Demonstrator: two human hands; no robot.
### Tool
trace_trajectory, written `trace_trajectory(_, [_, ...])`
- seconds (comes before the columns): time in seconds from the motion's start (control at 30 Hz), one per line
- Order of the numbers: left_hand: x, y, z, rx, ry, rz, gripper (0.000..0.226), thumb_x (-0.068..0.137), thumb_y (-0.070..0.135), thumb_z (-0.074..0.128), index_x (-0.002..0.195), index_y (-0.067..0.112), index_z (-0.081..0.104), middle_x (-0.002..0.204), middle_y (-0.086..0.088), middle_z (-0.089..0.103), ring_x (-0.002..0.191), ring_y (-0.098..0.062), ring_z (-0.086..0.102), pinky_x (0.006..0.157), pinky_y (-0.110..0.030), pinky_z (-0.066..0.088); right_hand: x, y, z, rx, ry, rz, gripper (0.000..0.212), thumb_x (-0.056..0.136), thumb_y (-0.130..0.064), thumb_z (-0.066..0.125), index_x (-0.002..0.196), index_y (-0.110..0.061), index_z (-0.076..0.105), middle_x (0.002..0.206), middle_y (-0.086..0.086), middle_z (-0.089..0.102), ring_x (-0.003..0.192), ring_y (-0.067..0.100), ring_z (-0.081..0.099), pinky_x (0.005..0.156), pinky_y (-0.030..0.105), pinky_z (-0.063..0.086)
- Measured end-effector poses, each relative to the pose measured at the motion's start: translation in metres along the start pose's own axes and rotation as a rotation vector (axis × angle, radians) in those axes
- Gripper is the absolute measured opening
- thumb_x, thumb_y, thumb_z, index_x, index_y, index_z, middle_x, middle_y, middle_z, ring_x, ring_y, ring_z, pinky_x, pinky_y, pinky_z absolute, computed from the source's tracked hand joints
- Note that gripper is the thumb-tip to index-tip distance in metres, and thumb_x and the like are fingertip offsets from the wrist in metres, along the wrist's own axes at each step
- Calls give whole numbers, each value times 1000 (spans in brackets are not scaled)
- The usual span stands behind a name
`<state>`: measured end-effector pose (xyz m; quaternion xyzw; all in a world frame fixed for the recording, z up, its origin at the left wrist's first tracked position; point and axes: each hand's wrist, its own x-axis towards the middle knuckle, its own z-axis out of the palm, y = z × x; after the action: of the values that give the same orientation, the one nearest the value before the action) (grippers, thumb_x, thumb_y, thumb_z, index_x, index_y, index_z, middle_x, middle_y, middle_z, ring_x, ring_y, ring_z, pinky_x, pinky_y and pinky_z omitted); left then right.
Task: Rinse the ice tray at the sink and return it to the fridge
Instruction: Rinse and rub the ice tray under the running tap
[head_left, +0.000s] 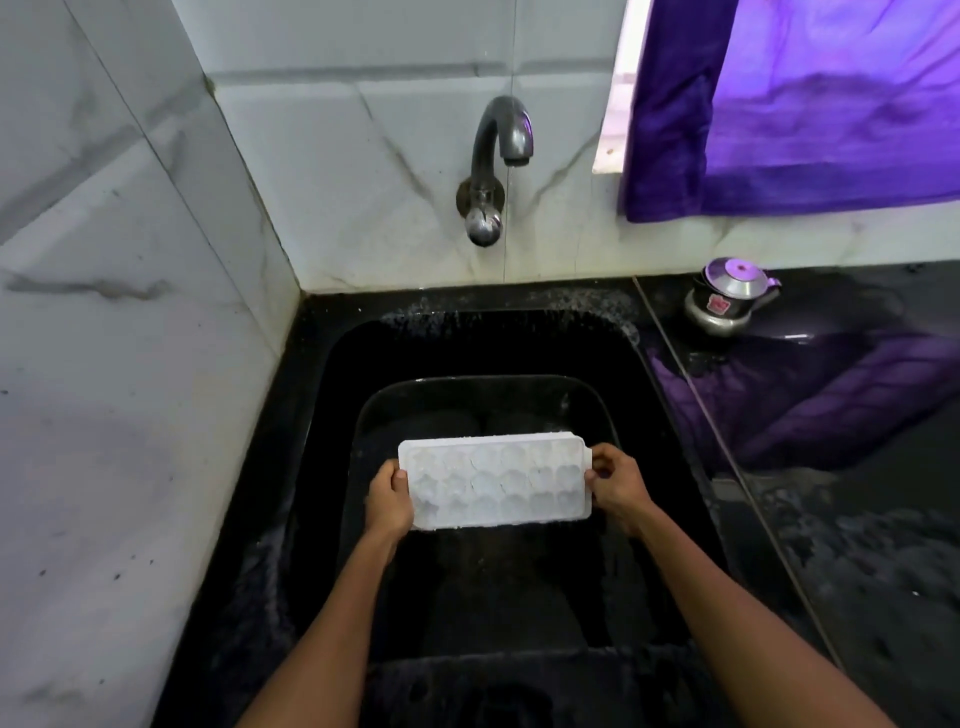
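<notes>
A white plastic ice tray (494, 482) with several moulded cells is held flat over the black sink (322, 415), cells facing up. My left hand (388, 500) grips its left short end and my right hand (618, 483) grips its right short end. The dark metal tap (500, 136) juts from the tiled wall above the sink, well behind the tray. A thin thread of water falls from its spout. The fridge is out of view.
A black counter (857, 519) runs to the right of the sink, wet in places. A small steel pot with a lid (727, 301) stands at its back. A purple curtain (810, 104) hangs over the window above. White marble-look tiles close off the left side.
</notes>
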<state>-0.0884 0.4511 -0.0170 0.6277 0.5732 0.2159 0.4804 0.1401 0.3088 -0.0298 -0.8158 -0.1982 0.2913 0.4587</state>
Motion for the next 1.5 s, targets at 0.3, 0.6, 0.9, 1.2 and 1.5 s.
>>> trace_trajectory(0.3, [-32, -3, -22, 220, -109, 281, 7, 99, 10, 36, 99, 14, 42, 89, -1, 58, 74, -14, 55, 66, -29, 39, -37, -1, -6, 16, 78, -239, 30, 76, 22, 47, 72, -8, 46, 67, 6, 50, 62, 10, 42, 49, 10, 33])
trace_trajectory(0.6, [-67, 47, -69, 182, 95, 690, 11, 89, -3, 55, 91, 5, 48, 95, -5, 65, 84, -16, 61, 68, -27, 43, -68, -54, -32, 55, 318, -586, 55, 66, 27, 39, 65, -28, 37, 79, 0, 62, 76, 13, 58, 66, 29, 47])
trace_trajectory(0.9, [-82, 23, -61, 162, 246, 812, 19, 84, -15, 59, 102, -13, 66, 86, -14, 68, 86, -22, 64, 88, -48, 51, -111, -47, -46, -111, 565, -698, 28, 68, 23, 49, 70, -2, 63, 82, 5, 66, 79, 18, 64, 70, 11, 47])
trace_trajectory(1.2, [-109, 36, -87, 20, 457, 894, 22, 92, -6, 50, 107, -14, 63, 107, -26, 65, 102, -17, 60, 100, -44, 45, -143, -68, -43, 44, 645, -754, 15, 76, 15, 64, 69, 2, 68, 78, 5, 69, 79, 5, 65, 76, 13, 52])
trace_trajectory(1.5, [-111, 0, -70, 181, 271, 725, 8, 81, -18, 57, 87, -13, 61, 104, -21, 67, 104, -12, 66, 93, -4, 38, -129, -25, -33, -30, 475, -622, 25, 71, 24, 59, 66, 1, 69, 71, 11, 69, 74, 5, 64, 81, 32, 57])
